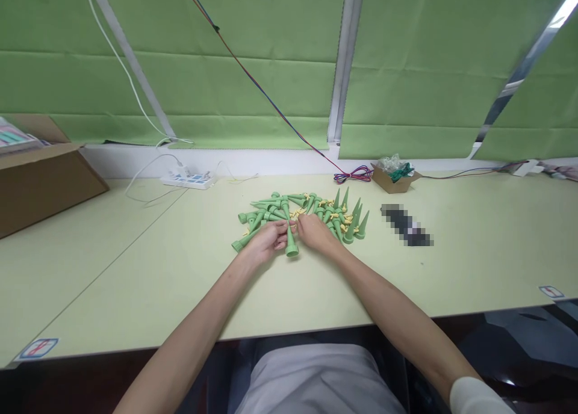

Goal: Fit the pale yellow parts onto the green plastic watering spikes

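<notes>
Near the front of the pile, a green plastic watering spike (292, 244) has its wide, hollow end toward me. My left hand (270, 239) pinches this spike at its narrow part, fingers curled. Right beside it, my right hand (315, 230) is closed, its fingertips meeting the same narrow part. Whatever lies between the right fingertips is too small to make out. Around both hands spread several more green spikes (356, 218), some standing point up on the right, others lying down on the left. Small yellow plastic pieces (298, 212) are scattered among them.
A dark, blurred-out object (406, 225) lies to the right of the pile. Behind it stands a small cardboard box (392, 184) beside coiled red and blue wire (354, 174). At the left are a power strip (188, 179) and a large carton (45, 182).
</notes>
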{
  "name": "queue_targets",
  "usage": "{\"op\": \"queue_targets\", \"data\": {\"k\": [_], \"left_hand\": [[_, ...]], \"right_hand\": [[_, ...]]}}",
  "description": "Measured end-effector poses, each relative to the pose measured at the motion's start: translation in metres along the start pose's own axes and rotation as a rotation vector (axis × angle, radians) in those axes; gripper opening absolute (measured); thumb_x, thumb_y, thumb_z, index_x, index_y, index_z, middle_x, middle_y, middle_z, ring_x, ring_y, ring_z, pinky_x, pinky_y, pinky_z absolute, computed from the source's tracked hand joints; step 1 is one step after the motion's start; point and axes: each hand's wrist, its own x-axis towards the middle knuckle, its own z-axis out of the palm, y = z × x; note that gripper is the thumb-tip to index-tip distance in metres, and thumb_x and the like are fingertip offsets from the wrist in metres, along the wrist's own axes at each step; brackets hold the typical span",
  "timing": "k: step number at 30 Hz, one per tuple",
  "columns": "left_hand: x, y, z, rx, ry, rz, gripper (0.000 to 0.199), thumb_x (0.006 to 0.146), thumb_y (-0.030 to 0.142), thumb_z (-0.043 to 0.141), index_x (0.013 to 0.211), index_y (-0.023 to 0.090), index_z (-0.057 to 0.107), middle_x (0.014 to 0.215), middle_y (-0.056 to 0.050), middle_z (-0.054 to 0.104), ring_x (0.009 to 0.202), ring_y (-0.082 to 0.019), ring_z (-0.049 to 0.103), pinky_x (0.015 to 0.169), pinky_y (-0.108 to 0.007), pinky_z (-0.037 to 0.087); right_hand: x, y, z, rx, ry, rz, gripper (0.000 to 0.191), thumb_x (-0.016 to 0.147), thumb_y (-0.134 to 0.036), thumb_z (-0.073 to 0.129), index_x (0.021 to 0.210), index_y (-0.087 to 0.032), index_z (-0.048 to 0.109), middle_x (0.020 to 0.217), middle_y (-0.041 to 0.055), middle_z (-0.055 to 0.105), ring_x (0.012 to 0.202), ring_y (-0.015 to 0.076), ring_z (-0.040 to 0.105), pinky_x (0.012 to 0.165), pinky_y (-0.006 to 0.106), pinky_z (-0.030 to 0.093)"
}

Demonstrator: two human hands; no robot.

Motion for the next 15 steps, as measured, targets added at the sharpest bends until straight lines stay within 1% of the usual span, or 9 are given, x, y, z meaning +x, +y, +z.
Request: {"op": "queue_targets", "data": {"k": [3,6,8,9,11,13,15], "left_hand": [[0.001,-0.004,0.000,0.092,0.025,-0.007,0.007,0.080,0.005,0.060,0.082,0.010,0.064,0.069,-0.004,0.061,0.039,-0.001,0.029,0.036,-0.015,0.018],[0.002,-0.009,0.002,0.176,0.041,0.014,0.002,0.080,0.010,0.063,0.080,0.011,0.062,0.069,-0.006,0.063,0.039,-0.002,0.028,0.037,-0.016,0.017],[0.003,-0.012,0.002,0.229,0.036,0.039,0.005,0.080,0.013,0.065,0.079,0.011,0.061,0.068,-0.006,0.063,0.040,-0.002,0.030,0.038,-0.017,0.018],[0.003,-0.013,0.002,0.262,0.030,0.059,0.008,0.080,0.016,0.066,0.077,0.011,0.061,0.065,-0.005,0.061,0.040,-0.003,0.030,0.038,-0.017,0.019],[0.004,-0.015,0.000,0.346,0.021,0.104,0.015,0.081,0.022,0.067,0.072,0.013,0.060,0.054,0.000,0.053,0.039,-0.005,0.032,0.040,-0.019,0.022],[0.006,-0.018,-0.002,0.446,0.037,0.158,0.021,0.081,0.029,0.068,0.069,0.014,0.060,0.047,0.004,0.045,0.039,-0.007,0.034,0.041,-0.020,0.024],[0.009,-0.020,-0.004,0.531,0.064,0.207,0.024,0.082,0.035,0.067,0.069,0.015,0.060,0.045,0.004,0.044,0.039,-0.008,0.036,0.042,-0.022,0.025]], "right_hand": [[0.002,-0.001,-0.006,0.038,0.075,0.071,0.036,0.103,-0.020,0.029,0.101,-0.012,0.064,0.092,0.0164,0.071,0.083,0.0246,0.067,0.071,0.030,0.041],[0.002,-0.004,-0.013,0.090,0.164,0.085,0.041,0.106,-0.025,0.024,0.105,-0.012,0.063,0.089,0.0161,0.070,0.081,0.0246,0.065,0.071,0.031,0.040],[0.000,-0.005,-0.015,0.121,0.201,0.071,0.042,0.106,-0.027,0.024,0.107,-0.012,0.063,0.088,0.0149,0.070,0.079,0.0238,0.064,0.071,0.030,0.040],[-0.001,-0.005,-0.015,0.136,0.212,0.062,0.041,0.106,-0.028,0.025,0.106,-0.012,0.063,0.086,0.0139,0.070,0.078,0.0231,0.064,0.071,0.030,0.039],[-0.005,-0.003,-0.013,0.163,0.227,0.035,0.039,0.106,-0.028,0.027,0.104,-0.014,0.063,0.082,0.0113,0.069,0.074,0.0216,0.062,0.069,0.029,0.038],[-0.008,0.000,-0.009,0.193,0.250,-0.006,0.037,0.106,-0.029,0.028,0.099,-0.015,0.062,0.078,0.0083,0.067,0.070,0.0201,0.059,0.067,0.029,0.036],[-0.011,0.003,-0.005,0.230,0.281,-0.029,0.035,0.105,-0.028,0.029,0.094,-0.017,0.061,0.076,0.0060,0.066,0.067,0.0185,0.057,0.066,0.028,0.034]]}}
